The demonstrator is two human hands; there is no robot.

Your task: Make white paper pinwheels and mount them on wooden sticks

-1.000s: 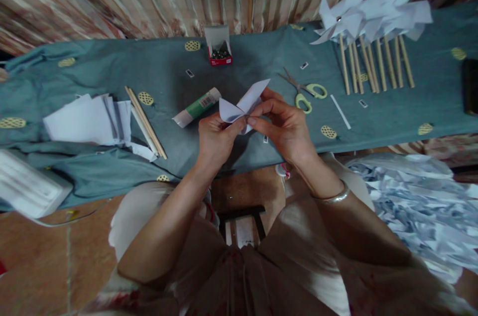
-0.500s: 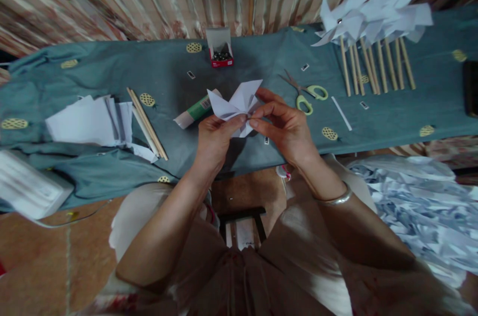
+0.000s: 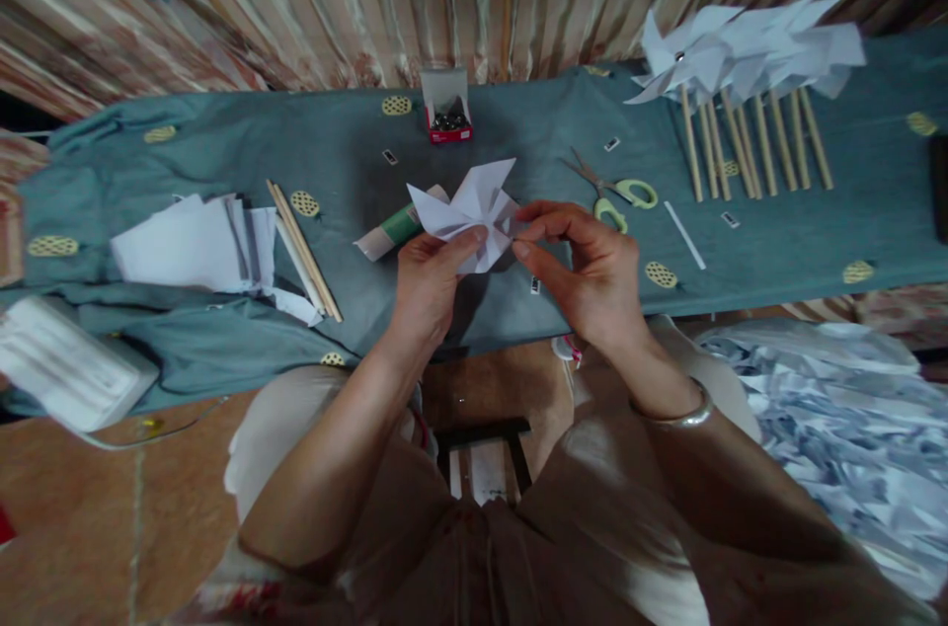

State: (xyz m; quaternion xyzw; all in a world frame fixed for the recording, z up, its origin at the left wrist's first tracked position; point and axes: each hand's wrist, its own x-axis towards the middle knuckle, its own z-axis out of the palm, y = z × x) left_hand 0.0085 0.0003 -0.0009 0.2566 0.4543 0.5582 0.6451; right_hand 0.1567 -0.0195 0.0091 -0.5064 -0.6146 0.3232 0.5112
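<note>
My left hand [image 3: 430,285] is closed on a white paper pinwheel [image 3: 485,196], its thumb pressed over the folded middle and the blades fanning up and outward. At the pinwheel's right edge, my right hand [image 3: 592,266] has thumb and forefinger pinched together. Whatever lies between those fingertips is too small to make out. Behind the left hand, a green and white glue stick [image 3: 400,226] lies on the cloth, partly covered by the pinwheel. Scissors with light green handles [image 3: 611,192] rest open beyond the right hand.
A small red box of metal pins [image 3: 448,124] stands open at the back. Finished pinwheels on sticks [image 3: 755,53] lie at the right. Paper sheets [image 3: 185,246] and sticks [image 3: 303,251] are on the left, near a white box-shaped object [image 3: 78,364]. A bag of folded paper [image 3: 844,429] stands below right.
My right hand has drawn away from the pinwheel's middle toward its right edge, fingertips still pinched. My left hand keeps its hold. The whole view has shifted slightly.
</note>
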